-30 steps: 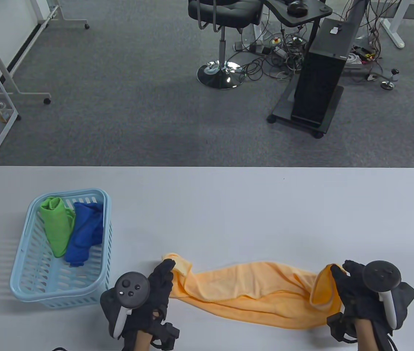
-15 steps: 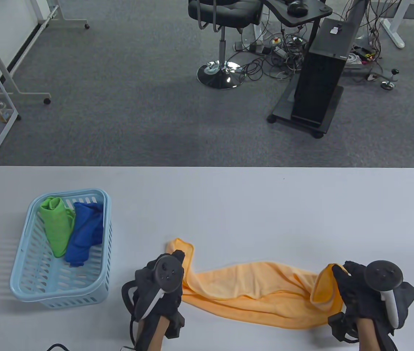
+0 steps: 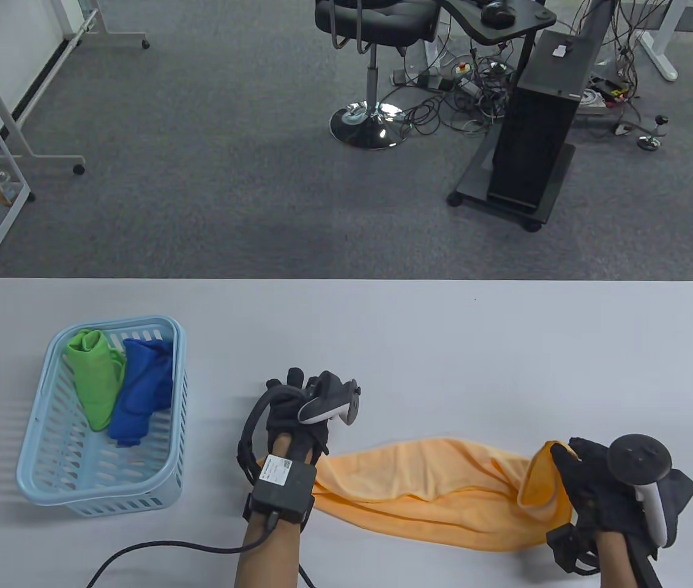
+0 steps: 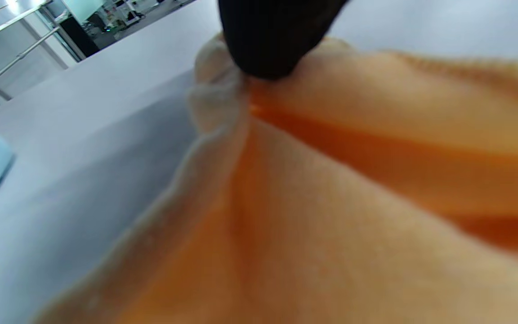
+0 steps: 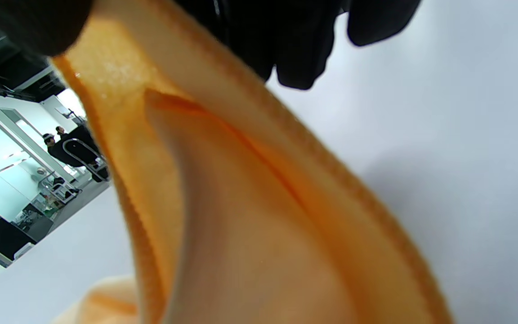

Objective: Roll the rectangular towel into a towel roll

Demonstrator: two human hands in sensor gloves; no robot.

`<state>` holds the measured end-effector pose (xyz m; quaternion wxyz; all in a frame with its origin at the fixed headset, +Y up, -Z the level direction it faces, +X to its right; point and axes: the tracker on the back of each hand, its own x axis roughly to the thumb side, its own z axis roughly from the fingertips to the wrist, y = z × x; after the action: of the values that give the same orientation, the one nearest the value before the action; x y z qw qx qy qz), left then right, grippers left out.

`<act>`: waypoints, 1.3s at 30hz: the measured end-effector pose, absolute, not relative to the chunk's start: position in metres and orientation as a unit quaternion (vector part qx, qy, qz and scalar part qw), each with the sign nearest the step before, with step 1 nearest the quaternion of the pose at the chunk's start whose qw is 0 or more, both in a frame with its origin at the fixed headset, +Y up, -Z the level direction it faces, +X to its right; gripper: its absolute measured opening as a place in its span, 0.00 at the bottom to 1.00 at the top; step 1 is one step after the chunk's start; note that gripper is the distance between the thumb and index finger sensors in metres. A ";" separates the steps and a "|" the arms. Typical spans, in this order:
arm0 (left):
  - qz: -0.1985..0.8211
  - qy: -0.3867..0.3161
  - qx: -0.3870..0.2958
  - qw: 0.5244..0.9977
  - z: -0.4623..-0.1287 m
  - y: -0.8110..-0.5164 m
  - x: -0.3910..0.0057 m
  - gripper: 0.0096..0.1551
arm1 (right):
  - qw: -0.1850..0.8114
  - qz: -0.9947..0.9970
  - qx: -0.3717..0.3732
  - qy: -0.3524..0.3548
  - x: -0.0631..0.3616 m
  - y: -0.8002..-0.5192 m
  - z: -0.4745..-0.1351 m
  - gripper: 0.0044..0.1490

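Orange towel [image 3: 444,496] lies bunched in a long strip along the near edge of the table [image 3: 383,343], not flat yet, so no roll started by the look of it; both ends are held up, prob to stretch it out straight before rolling. Right hand [image 3: 603,490] pinches the right-end corner, which stands up off the table and folds over against the glove; the right wrist view shows hem clamped under dark fingers [image 5: 304,49]. Left hand [image 3: 297,416] sits at the far left end, palm turned over; the left wrist view shows a fingertip [image 4: 272,40] gripping gathered cloth there. Towel body sags between the two grips, touching the table. Off to the left, well apart, basket [image 3: 46,471] w/ a green cloth [image 3: 92,380] and a blue cloth [image 3: 141,392]
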<state>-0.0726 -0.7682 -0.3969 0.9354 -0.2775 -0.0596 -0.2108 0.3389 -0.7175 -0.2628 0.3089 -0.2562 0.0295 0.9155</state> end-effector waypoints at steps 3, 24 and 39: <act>-0.224 -0.049 -0.279 0.933 -0.399 -0.773 -0.076 0.51 | 0.315 0.913 -0.256 0.027 0.341 -0.717 -0.263 0.48; 0.009 -0.085 -0.057 0.995 -0.307 -0.647 -0.121 0.25 | 0.278 0.923 -0.267 0.018 0.343 -0.717 -0.265 0.29; 0.269 0.013 0.084 0.959 -0.243 -0.700 -0.171 0.27 | 0.226 0.906 -0.356 -0.025 0.382 -0.709 -0.247 0.44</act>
<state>-0.1709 -0.6995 -0.2432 0.9595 0.0842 0.0134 0.2686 0.3825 -0.7091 -0.2468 0.2256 -0.3564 -0.0246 0.9064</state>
